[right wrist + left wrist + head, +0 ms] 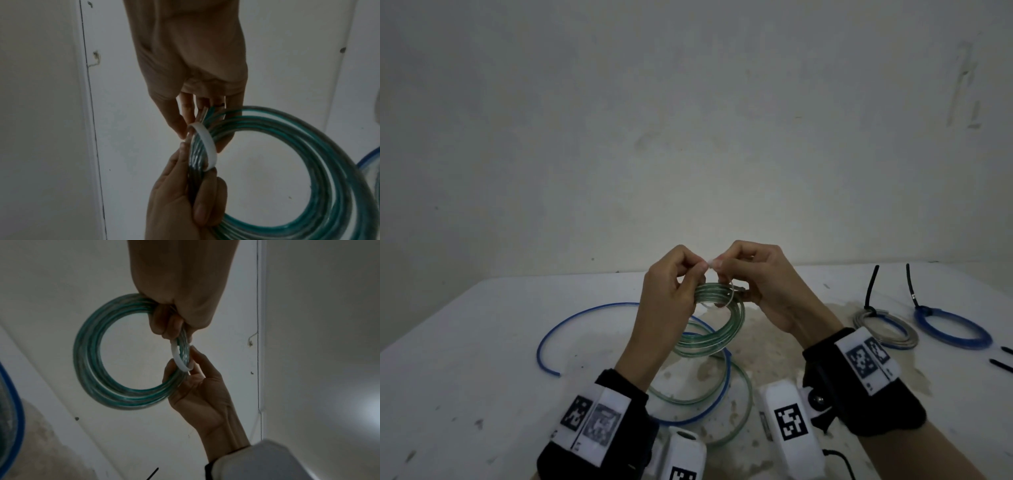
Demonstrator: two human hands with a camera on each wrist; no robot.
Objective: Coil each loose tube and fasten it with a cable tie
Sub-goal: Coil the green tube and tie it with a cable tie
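Note:
Both hands hold a coil of clear green tube (717, 334) up above the table (465, 342). A white cable tie (728, 301) loops loosely round the coil's top strands. My left hand (681, 270) curls its fingers round the coil (88, 353), just above the tie (178, 356). My right hand (743, 270) pinches the tie (207, 141) between thumb and forefinger, and its other fingers touch the coil (308, 129). The fingertips of both hands meet at the tie's ends above the coil. The tie's head is hidden between them.
On the table below lie a loose blue tube (585, 308) and a loose green tube (743, 387), overlapping. At the right sit a grey coil (887, 329) and a blue coil (955, 330), each bound with a black tie. Spare black ties (1001, 365) lie at the right edge.

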